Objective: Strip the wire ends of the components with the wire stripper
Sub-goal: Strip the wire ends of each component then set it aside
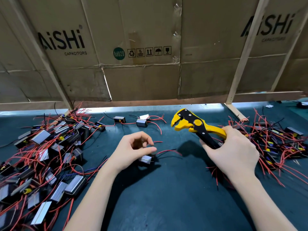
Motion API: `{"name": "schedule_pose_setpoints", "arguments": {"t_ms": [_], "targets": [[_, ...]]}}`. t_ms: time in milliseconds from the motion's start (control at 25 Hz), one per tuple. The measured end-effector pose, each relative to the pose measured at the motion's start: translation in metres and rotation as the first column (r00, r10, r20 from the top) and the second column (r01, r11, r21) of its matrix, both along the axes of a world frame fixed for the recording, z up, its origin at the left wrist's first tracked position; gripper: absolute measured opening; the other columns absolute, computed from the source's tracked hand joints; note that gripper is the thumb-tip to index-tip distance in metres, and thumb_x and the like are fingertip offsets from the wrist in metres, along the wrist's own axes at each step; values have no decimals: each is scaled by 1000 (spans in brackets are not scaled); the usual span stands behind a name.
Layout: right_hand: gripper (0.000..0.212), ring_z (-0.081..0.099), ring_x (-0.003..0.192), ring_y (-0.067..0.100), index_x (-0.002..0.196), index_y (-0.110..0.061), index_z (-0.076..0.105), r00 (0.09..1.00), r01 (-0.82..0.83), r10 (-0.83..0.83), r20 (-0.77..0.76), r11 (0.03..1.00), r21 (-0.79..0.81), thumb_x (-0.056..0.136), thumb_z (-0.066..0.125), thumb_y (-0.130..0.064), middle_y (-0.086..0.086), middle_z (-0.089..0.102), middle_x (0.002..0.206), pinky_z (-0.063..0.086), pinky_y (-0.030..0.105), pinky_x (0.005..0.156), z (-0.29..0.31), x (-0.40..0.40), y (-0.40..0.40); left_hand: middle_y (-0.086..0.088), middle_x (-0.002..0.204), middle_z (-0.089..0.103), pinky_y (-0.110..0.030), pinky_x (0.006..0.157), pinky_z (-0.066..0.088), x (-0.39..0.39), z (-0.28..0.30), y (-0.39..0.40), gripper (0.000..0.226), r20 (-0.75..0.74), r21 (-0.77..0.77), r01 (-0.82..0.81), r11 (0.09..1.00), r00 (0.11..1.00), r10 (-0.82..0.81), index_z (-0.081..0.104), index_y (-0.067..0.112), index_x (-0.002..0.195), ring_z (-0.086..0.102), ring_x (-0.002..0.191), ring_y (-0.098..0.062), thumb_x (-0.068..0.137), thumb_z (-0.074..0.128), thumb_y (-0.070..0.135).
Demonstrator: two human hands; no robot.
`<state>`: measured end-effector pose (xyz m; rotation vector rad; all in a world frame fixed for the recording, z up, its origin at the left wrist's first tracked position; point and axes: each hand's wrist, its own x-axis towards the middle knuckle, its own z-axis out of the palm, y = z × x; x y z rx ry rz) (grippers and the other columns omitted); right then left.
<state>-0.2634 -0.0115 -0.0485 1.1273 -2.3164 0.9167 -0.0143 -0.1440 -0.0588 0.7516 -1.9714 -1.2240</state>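
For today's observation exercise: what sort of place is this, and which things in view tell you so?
Probably a small electronics assembly workshop. Heaps of wired components cover a dark bench mat, the right hand holds a yellow wire stripper, and flattened capacitor cartons wall off the bench.

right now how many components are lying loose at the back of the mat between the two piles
4: one by the left pile's edge, one right of it, then a touching pair, front and back. The piles may hide others.

Cardboard sheets (143, 77) printed "AiSHi CAPACITORS" are backing the dark green tabletop (166, 189); pale wooden battens (243, 54) are bracing them; light is showing beneath.
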Motion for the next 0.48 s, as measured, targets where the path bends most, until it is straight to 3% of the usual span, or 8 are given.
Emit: {"name": "schedule_pose_setpoints", "arguments": {"t_ms": [120,200,280,400,480], "targets": [[64,58,93,33,105,-13,61,1000,-19,18,-25,1000,-12,62,79,-57,4,60,91,34,33,61,-3,-2,-1,12,76,59,-25,60,42,-1,3,4,23,38,-59,18,998,999,-16,70,23,87,42,61,-13,71,85,27],[66,54,96,33,107,-10,59,999,-32,31,-21,999,-41,61,83,-52,6,58,95,37,34,60,-4,-4,-1,16,84,65,-16,64,40,-9,1,12,20,102,-261,-2,965,994,30,70,28,90,48,65,-7,76,84,23],[67,51,97,33,108,-9,58,999,-33,32,-20,998,-56,60,85,-48,7,56,97,41,35,60,-6,-6,-2,16,97,68,-14,73,39,-21,-3,21,18,179,-451,17,892,981,72,71,28,100,55,82,-7,84,76,24],[66,48,96,32,107,-9,58,998,-42,41,-48,999,-33,60,86,-44,8,54,97,36,33,57,-9,-8,-3,14,103,69,-24,83,43,-39,-9,30,26,345,-590,84,803,925,157,69,31,118,54,95,-11,93,65,27],[65,47,95,31,108,-9,58,997,-53,52,-60,999,-6,59,87,-41,7,53,97,33,31,58,-13,-10,-4,13,94,70,-25,78,44,-45,-10,33,21,392,-620,72,781,891,229,72,35,113,56,93,-10,94,63,33]]}}
